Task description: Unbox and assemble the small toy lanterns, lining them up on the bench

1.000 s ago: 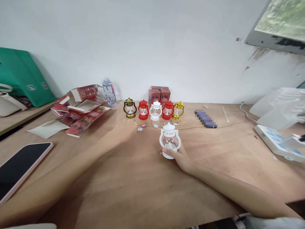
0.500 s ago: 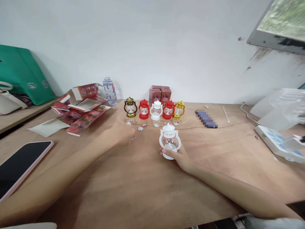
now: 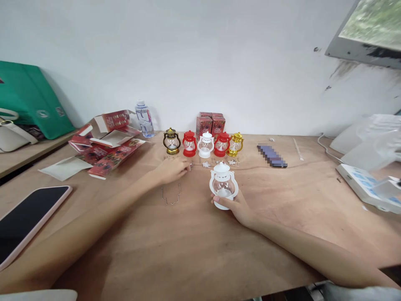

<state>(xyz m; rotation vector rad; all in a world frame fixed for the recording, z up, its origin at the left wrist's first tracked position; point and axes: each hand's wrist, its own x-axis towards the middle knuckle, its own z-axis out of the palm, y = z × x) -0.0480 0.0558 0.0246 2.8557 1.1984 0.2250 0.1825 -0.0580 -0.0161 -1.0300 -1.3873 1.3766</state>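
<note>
A white lantern (image 3: pixel 222 184) stands upright in my right hand (image 3: pixel 234 205), whose fingers wrap round its base. My left hand (image 3: pixel 174 169) is closed over the small parts in front of the lantern row; its fingertips pinch something too small to name. A bent metal wire (image 3: pixel 172 202) lies on the wood just nearer than that hand. Behind are a bronze lantern (image 3: pixel 171 142), two red lanterns (image 3: pixel 189 144), a second white lantern (image 3: pixel 206 145) and a gold lantern (image 3: pixel 234 145). Small metal pieces (image 3: pixel 232 162) lie before them.
Red boxes (image 3: pixel 210 124) stand against the wall. Flattened cartons (image 3: pixel 115 156), a water bottle (image 3: pixel 144 119) and a phone (image 3: pixel 28 221) are at the left. To the right are a pixelated dark object (image 3: pixel 272 156) and a white power strip (image 3: pixel 366 188) with its cable.
My left hand has moved right and slightly away. A bent wire now lies on the table below it. My right hand and its white lantern have stayed in place.
</note>
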